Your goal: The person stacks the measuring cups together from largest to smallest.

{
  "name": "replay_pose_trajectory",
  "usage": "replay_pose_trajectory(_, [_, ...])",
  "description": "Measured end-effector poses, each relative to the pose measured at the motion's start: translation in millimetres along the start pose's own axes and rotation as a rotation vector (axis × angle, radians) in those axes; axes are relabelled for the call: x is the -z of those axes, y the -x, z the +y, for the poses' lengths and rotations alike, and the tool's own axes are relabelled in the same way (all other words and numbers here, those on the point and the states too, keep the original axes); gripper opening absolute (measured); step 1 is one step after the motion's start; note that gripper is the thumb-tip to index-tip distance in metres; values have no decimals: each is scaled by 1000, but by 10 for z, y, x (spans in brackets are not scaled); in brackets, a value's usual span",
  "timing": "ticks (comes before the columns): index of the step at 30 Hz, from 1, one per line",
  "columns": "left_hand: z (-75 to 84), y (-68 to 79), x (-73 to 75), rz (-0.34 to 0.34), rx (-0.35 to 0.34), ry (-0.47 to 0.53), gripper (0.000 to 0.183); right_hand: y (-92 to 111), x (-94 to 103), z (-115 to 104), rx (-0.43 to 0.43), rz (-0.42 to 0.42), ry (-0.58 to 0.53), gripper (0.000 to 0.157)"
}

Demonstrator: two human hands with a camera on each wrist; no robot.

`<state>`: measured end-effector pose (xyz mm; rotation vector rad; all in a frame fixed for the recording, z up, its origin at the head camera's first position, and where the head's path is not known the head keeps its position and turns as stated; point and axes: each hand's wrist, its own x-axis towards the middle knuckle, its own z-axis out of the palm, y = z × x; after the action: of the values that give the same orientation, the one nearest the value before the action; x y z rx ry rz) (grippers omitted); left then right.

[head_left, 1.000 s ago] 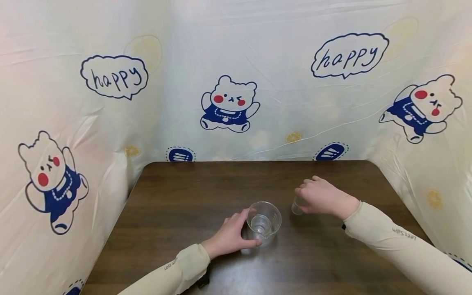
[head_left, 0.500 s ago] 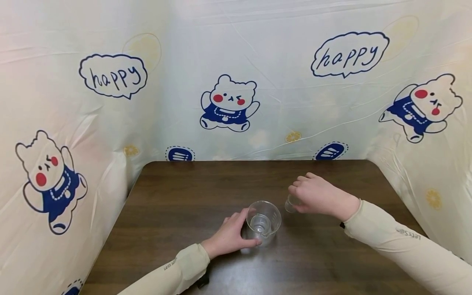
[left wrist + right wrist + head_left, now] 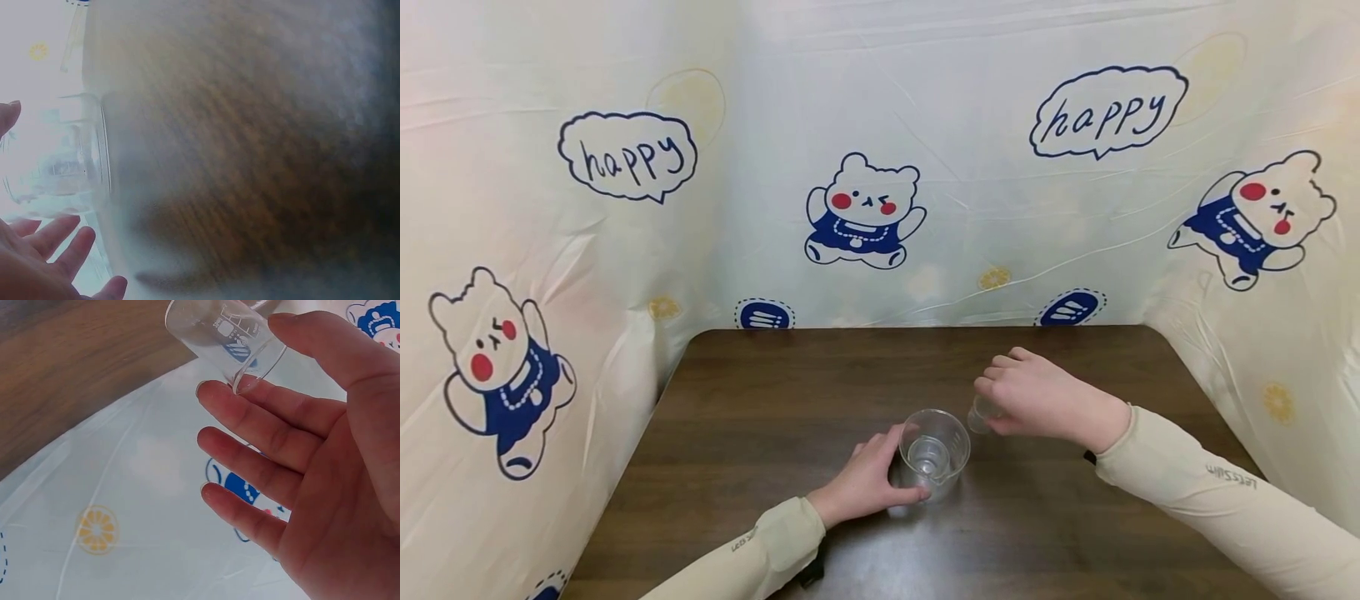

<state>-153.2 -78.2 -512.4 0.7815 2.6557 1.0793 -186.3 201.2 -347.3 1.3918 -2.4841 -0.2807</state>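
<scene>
On the table stands a large clear beaker with a smaller clear vessel nested inside it. My left hand holds the large beaker from its left side, thumb at the near side and fingers at the far side. To the right of it, my right hand pinches a small clear beaker near its rim between thumb and fingers. White printed marks show on the small beaker's wall in the right wrist view. Its base is toward the table, close to the large beaker's right side.
The brown wooden table has rounded far corners. A pale printed curtain with bears and "happy" bubbles closes in the back and both sides.
My right hand has moved left with the small beaker, bringing it nearer the large beaker and tilting it somewhat. The left hand and the large beaker have stayed in place.
</scene>
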Motion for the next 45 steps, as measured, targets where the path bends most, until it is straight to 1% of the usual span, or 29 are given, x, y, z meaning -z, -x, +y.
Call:
replay_pose_trajectory(3, [-1,2,-7,-4,7,4,86,-30,33,-21,2,6,-1,32])
replay_pose_trajectory(12, [-13,0,-36,5,9,-26,87,-121,105,-79,17,36,14,32])
replay_pose_trajectory(19, [-22,2,-25,4,12,-15,86,-192,137,-124,37,20,-2,30])
replay_pose_trajectory(29, [-1,2,-20,-13,22,-4,87,-297,118,-212,74,-18,-45,29])
replay_pose_trajectory(37, [-6,-2,-26,-9,22,8,85,-371,69,-274,106,-52,-30,30])
replay_pose_trajectory(45, [-26,-2,-30,-9,12,13,85,-419,4,-334,134,-53,-21,29])
